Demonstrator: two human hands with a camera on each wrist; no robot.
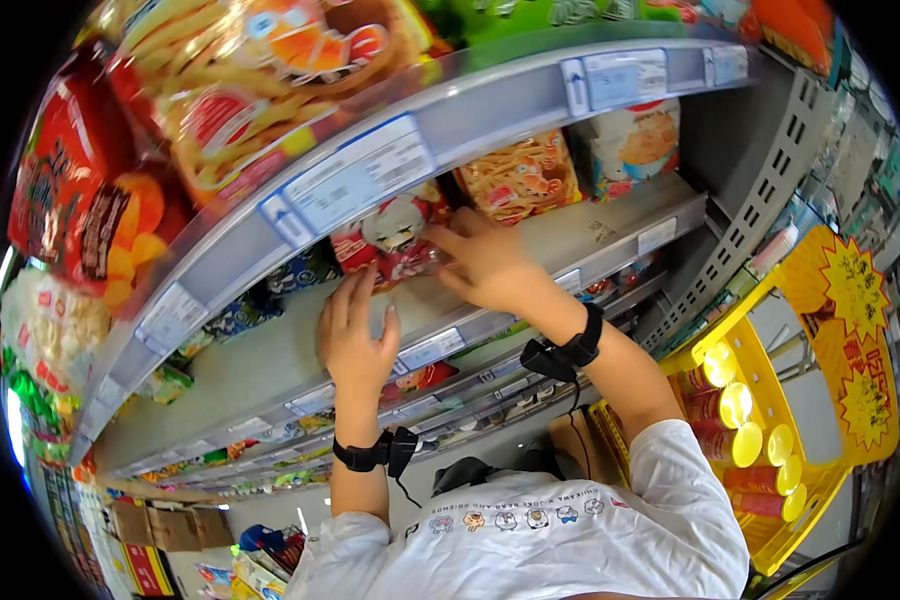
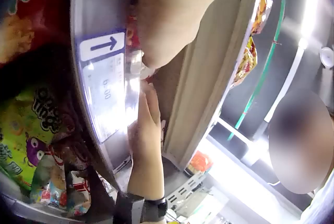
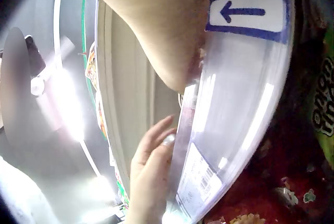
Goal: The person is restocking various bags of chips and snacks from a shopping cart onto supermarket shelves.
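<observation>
On the shelf below the big price rail, a red snack bag (image 1: 398, 232) with a white-haired cartoon figure stands between both hands. My left hand (image 1: 358, 335) reaches up from below, its fingers extended and fingertips at the bag's lower left edge. From the right, my right hand (image 1: 495, 262) has its fingers across the bag's right side, with the thumb lower and apart from them. Most of the bag is hidden by the rail and hands in the wrist views. Just right of it sits an orange prawn-stick bag (image 1: 522, 178).
A transparent-fronted price rail (image 1: 360, 175) overhangs the work. Large chip bags (image 1: 100, 200) fill the upper shelf. Dark blue packets (image 1: 245, 310) lie left on the same shelf (image 1: 260, 365). At right, a yellow rack (image 1: 760, 345) holds several lidded red canisters (image 1: 725, 405).
</observation>
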